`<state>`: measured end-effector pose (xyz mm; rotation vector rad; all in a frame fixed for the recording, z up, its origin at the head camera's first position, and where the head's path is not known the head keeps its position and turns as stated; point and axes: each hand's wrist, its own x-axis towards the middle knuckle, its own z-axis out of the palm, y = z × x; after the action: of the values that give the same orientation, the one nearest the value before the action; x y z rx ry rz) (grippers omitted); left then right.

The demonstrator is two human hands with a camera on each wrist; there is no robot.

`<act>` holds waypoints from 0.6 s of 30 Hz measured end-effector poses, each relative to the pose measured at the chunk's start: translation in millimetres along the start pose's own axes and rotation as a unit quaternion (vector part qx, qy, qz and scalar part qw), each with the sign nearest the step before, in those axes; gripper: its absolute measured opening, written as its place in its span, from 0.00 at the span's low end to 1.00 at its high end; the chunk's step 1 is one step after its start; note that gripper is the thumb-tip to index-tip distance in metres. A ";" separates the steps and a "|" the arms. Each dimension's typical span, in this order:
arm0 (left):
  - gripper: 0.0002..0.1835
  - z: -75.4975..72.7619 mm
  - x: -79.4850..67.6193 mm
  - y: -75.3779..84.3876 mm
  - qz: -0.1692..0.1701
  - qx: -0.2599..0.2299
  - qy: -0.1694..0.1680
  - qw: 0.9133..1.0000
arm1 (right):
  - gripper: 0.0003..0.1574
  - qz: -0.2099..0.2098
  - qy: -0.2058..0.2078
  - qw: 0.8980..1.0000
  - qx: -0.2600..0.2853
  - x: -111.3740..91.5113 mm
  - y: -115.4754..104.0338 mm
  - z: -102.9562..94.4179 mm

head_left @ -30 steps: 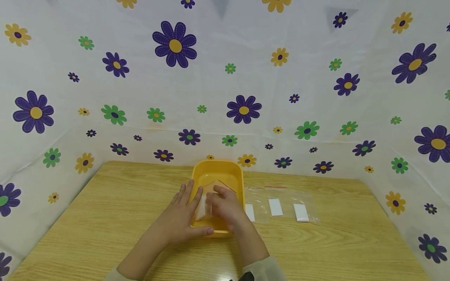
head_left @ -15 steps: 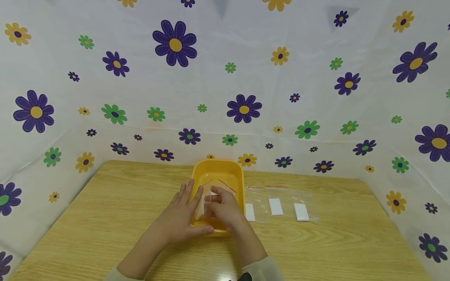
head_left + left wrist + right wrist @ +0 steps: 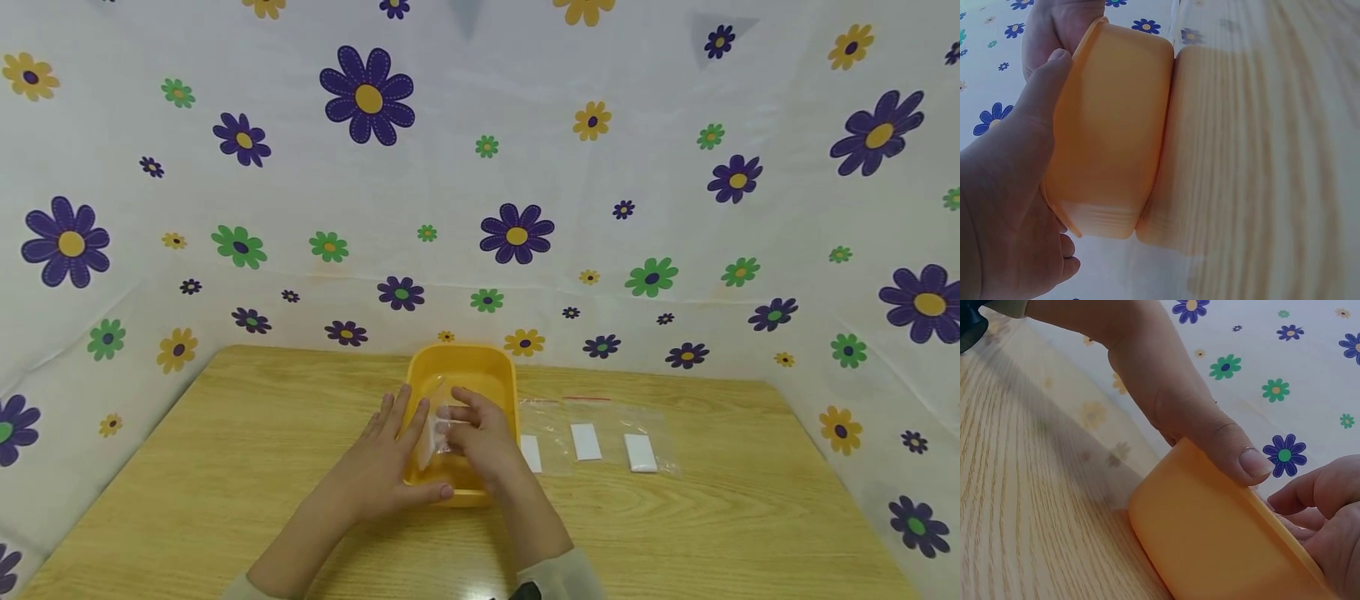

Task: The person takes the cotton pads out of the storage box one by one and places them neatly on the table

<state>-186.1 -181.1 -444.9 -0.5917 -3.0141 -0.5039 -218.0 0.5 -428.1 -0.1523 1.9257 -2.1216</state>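
Observation:
In the head view a yellow plastic bin (image 3: 462, 361) stands on the table. My left hand (image 3: 375, 471) lies over its near left corner, fingers extended across the left rim and thumb along the near rim. The left wrist view shows that thumb (image 3: 1047, 81) against the bin's rim. My right hand (image 3: 483, 437) reaches inside, fingers bent, pinching a clear zip bag (image 3: 441, 448) that stands tilted toward the left wall. Part of the bag is hidden by the fingers. The right wrist view shows the bin wall (image 3: 1210, 531) hiding the bag.
Right of the bin lie three clear zip bags with white cards: one close beside it (image 3: 531, 454), a middle one (image 3: 586, 442) and a right one (image 3: 641, 452). Behind the wooden table (image 3: 712, 517) hangs a flower-print cloth (image 3: 420, 183).
The clear zip bag inside the bin has shifted left, and its red zip line no longer shows at the right. My right fingers have moved slightly; the left hand stays on the rim.

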 end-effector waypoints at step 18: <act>0.65 -1.2 -0.6 0.8 -0.005 -0.001 0.003 1.000 | 0.37 0.002 0.027 0.997 0.075 -0.1 -11.2 -13.4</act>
<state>-185.3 -181.0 -443.7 -0.5760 -3.0130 -0.5066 -222.8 14.3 -418.5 -0.0618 1.7858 -2.2793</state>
